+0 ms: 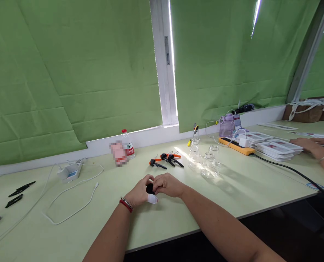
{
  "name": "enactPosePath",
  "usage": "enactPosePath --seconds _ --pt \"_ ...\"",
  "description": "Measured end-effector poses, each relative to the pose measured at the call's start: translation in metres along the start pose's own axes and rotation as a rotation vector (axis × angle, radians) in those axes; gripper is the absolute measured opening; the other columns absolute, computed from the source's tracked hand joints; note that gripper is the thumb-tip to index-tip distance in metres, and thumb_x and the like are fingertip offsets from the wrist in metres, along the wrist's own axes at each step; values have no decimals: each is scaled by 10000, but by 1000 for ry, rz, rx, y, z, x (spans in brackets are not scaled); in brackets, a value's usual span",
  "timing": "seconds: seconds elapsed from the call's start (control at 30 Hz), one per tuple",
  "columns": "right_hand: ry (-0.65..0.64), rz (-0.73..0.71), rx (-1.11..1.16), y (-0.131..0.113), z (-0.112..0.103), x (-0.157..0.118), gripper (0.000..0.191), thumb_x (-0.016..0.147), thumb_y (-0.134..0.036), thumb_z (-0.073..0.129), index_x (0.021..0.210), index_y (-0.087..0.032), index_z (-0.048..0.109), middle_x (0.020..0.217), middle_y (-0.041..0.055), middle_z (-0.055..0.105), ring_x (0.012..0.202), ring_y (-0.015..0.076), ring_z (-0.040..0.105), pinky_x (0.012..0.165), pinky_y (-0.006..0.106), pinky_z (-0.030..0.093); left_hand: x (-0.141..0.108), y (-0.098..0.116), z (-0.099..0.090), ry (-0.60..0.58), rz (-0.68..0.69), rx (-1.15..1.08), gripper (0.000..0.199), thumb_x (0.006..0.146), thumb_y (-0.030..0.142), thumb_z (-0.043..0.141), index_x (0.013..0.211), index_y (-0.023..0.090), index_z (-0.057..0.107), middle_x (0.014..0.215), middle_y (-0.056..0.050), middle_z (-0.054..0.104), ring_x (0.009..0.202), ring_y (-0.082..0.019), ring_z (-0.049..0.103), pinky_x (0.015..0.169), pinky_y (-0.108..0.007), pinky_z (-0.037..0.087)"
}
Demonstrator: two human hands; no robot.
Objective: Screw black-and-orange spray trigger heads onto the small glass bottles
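My left hand [138, 193], with a white wrapping on its thumb, curls around a small black round part [150, 188]. The fingertips of my right hand [168, 185] pinch at the same part from the other side. Most of the part is hidden by my fingers, so its exact kind cannot be made out. Beyond my hands lie several black and orange pieces with thin metal rods [166, 158]. To their right stand several clear glass vessels with narrow necks [209, 166], catching bright light.
A water bottle [128, 145] stands by the wall. White cables [81, 207] and a power strip [70, 173] lie left, with black flat pieces [21, 189] beyond. Rightward are an orange power strip [235, 145], stacked white cards [276, 150], a purple jug [226, 125] and another person's arm [309, 145].
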State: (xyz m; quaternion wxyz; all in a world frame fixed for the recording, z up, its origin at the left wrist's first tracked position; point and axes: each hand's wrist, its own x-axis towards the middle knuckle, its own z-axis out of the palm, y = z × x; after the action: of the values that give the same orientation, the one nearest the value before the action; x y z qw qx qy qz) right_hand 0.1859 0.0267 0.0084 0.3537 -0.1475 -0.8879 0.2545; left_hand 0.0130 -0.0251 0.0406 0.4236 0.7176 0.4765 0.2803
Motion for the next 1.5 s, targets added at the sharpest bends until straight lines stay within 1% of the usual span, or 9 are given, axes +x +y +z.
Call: enactPosePath --seconds 0.23,0.37,0.53,0.73,0.9,0.97,1.07,1.27,1.5 --pt "-5 -43 -108 0 0 0 138 709 -55 693 736 -186 730 750 -1 709 757 134 645 714 208 489 0 1 0 -1 -13 -8 576 472 143 746 960 195 443 829 31 576 670 -112 453 615 -249 364" --pt "-9 -73 -188 1 1 1 93 715 -93 707 726 -185 721 752 -2 707 733 130 639 703 207 477 1 -2 -1 -4 -10 -11 575 476 144 747 962 197 444 828 30 582 678 -118 469 618 -251 369" --pt "-2 -107 -251 2 1 1 95 738 -100 684 734 -191 707 756 -8 704 743 127 636 718 209 467 2 -5 -2 -1 2 -5 559 482 126 737 952 194 442 807 31 585 676 -118 467 612 -249 371" --pt "-21 -153 -424 -7 -2 0 109 793 -145 620 730 -204 685 763 -9 696 720 130 628 688 229 443 2 -6 -2 32 -12 -30 540 484 134 734 930 197 434 826 25 579 686 -123 482 605 -250 381" --pt "-54 -159 -546 -13 -3 1 101 790 -155 617 715 -194 673 750 -7 688 701 132 618 652 237 416 1 -6 -2 35 -7 -18 523 488 121 717 922 196 435 825 21 583 699 -132 503 614 -254 390" --pt "-54 -148 -563 -13 -2 1 86 789 -150 615 756 -196 679 786 -4 698 723 134 622 655 239 410 2 -5 -2 36 -9 -16 517 493 123 715 921 196 434 815 23 583 693 -131 503 614 -255 392" --pt "-60 -154 -568 -13 -1 1 127 795 -128 595 813 -212 688 839 -7 711 778 138 629 670 241 403 2 -6 -2 39 -19 -26 525 493 133 725 919 199 425 806 28 577 681 -126 497 599 -249 389" --pt "-65 -144 -626 -15 0 2 150 810 -141 568 724 -204 673 783 -4 698 716 131 612 637 249 385 3 -10 -2 59 -4 -16 529 495 123 718 919 204 411 813 30 571 696 -129 506 610 -252 392" --pt "-48 -162 -667 -13 2 2 142 812 -144 560 709 -192 645 758 4 681 679 126 594 608 252 369 2 -8 -3 54 -1 -27 505 502 122 708 898 205 408 791 38 561 689 -124 497 614 -250 389"
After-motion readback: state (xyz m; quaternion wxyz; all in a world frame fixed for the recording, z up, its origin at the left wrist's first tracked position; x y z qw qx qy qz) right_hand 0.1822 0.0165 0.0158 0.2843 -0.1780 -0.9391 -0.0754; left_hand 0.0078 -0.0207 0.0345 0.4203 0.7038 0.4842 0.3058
